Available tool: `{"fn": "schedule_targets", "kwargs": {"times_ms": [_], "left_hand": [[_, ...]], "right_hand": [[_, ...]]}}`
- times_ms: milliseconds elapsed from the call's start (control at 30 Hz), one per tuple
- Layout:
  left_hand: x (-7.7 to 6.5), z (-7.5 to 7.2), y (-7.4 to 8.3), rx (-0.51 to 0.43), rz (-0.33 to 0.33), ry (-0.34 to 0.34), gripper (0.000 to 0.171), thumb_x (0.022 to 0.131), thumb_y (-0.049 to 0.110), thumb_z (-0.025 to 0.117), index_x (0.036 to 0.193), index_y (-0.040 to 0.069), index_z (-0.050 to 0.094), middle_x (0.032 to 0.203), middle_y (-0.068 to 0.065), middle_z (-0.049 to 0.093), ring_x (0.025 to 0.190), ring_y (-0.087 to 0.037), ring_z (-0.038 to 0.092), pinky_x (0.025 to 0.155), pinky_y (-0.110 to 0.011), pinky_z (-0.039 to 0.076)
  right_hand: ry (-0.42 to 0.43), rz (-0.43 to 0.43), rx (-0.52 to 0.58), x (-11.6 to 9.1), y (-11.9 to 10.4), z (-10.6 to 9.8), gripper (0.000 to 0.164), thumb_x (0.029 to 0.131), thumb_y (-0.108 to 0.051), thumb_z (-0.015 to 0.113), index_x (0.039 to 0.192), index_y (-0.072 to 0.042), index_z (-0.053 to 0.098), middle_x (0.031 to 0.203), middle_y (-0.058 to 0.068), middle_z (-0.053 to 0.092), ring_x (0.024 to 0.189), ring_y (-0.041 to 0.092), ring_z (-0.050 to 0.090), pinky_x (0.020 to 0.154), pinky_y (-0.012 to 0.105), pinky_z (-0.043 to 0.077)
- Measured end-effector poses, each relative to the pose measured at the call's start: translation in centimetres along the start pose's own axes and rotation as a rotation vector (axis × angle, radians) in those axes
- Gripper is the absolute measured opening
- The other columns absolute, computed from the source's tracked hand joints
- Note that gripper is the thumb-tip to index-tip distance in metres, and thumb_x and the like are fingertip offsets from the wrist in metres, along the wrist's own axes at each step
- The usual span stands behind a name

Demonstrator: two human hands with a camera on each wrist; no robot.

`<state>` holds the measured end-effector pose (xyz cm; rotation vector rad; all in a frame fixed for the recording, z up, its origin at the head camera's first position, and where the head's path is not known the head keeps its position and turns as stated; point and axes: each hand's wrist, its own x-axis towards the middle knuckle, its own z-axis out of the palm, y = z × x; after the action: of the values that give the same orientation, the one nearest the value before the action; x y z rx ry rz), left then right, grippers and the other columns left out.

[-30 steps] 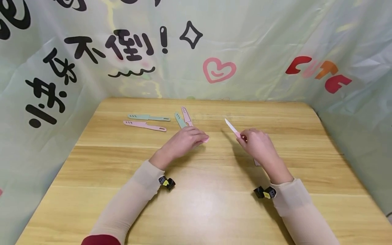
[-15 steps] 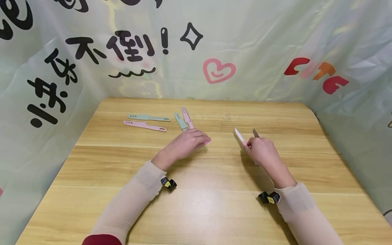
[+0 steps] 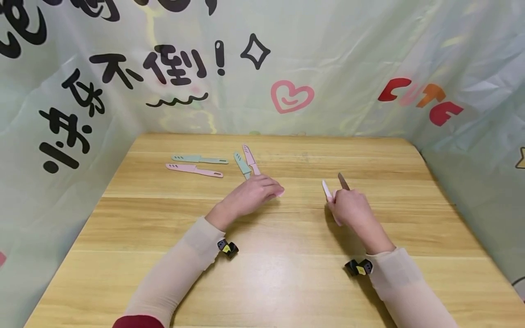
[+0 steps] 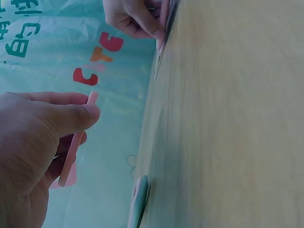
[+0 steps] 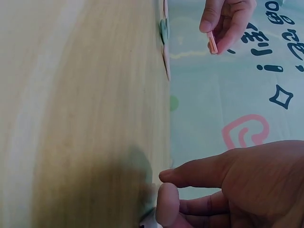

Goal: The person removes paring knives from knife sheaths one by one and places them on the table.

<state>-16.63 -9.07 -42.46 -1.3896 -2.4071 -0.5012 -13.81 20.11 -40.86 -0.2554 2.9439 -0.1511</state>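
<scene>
In the head view my right hand [image 3: 350, 207] pinches a pink-handled knife [image 3: 326, 190] by its handle, low over the right of the table, its pale blade pointing away. Just right of that blade lies a dark blade [image 3: 343, 181], the rest of it hidden beneath the hand. My left hand [image 3: 254, 193] holds a thin pink piece that looks like a blade cover [image 4: 71, 159], raised above the tabletop. Thumb and fingers grip it from both sides in the left wrist view. The right wrist view hides most of the held knife behind the thumb [image 5: 168, 204].
A teal knife [image 3: 199, 159] and a pink knife [image 3: 193, 170], blades covered, lie at the back left. Another teal one [image 3: 242, 164] and another pink one [image 3: 250, 157] sit just beyond my left hand. A printed curtain [image 3: 328, 59] closes off the table's far edge [image 3: 270, 135].
My right hand has carried the knife to the right, down and nearer to me, beside the dark blade, which came into view. My left hand has shifted only slightly rightward, still holding the pink piece.
</scene>
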Motion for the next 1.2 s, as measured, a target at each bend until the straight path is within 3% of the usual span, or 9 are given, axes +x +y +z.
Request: {"fn": "schedule_targets", "kwargs": {"times_ms": [100,267,600,700,1000,1200], "left_hand": [[0.1,0.2,0.3,-0.008,0.010,0.002,0.022,0.090,0.009,0.071,0.112,0.009,0.073,0.111,-0.002,0.071,0.108,-0.017,0.062,0.101,-0.029,0.046],[0.5,1.0,0.8,-0.031,0.039,-0.020,0.019,0.094,0.011,0.067,0.112,0.008,0.073,0.111,-0.002,0.071,0.108,-0.018,0.062,0.104,-0.027,0.043],[3.3,2.1,1.7,-0.054,0.086,-0.183,0.018,0.096,0.018,0.064,0.111,0.014,0.073,0.112,0.005,0.070,0.109,-0.012,0.061,0.110,-0.028,0.035],[4.0,2.3,1.8,-0.060,0.088,-0.214,0.019,0.097,0.019,0.062,0.113,0.014,0.072,0.113,0.005,0.070,0.109,-0.011,0.061,0.110,-0.031,0.036],[5.8,2.8,2.3,-0.076,0.080,-0.334,0.020,0.102,0.021,0.054,0.114,0.014,0.068,0.115,0.005,0.068,0.114,-0.011,0.058,0.103,-0.017,0.039],[6.9,3.3,2.6,-0.042,0.109,-0.367,0.017,0.103,0.021,0.052,0.111,0.015,0.066,0.114,0.006,0.067,0.114,-0.010,0.057,0.102,-0.017,0.040]], "right_hand": [[-0.030,-0.006,0.007,0.1,0.0,0.1,0.050,0.102,-0.028,0.050,0.054,-0.015,0.058,0.048,-0.003,0.054,0.068,0.032,0.059,0.076,0.052,0.049],[-0.034,-0.018,0.005,0.5,0.1,0.1,0.055,0.101,-0.028,0.053,0.047,-0.017,0.059,0.053,-0.005,0.056,0.079,0.037,0.063,0.079,0.054,0.050],[-0.045,0.019,0.072,0.8,0.2,0.1,0.055,0.099,-0.034,0.059,0.047,-0.016,0.060,0.050,-0.003,0.056,0.062,0.026,0.056,0.073,0.048,0.048],[-0.041,0.013,0.094,0.7,0.2,0.1,0.055,0.098,-0.035,0.060,0.046,-0.016,0.061,0.048,-0.005,0.056,0.061,0.025,0.057,0.074,0.047,0.047],[-0.041,0.026,0.156,0.3,0.5,0.1,0.051,0.099,-0.034,0.058,0.051,-0.016,0.064,0.048,-0.004,0.056,0.059,0.021,0.054,0.073,0.041,0.044],[-0.035,0.026,0.162,0.5,0.8,0.0,0.044,0.098,-0.034,0.058,0.060,-0.015,0.063,0.050,-0.004,0.057,0.061,0.022,0.056,0.069,0.039,0.045]]}}
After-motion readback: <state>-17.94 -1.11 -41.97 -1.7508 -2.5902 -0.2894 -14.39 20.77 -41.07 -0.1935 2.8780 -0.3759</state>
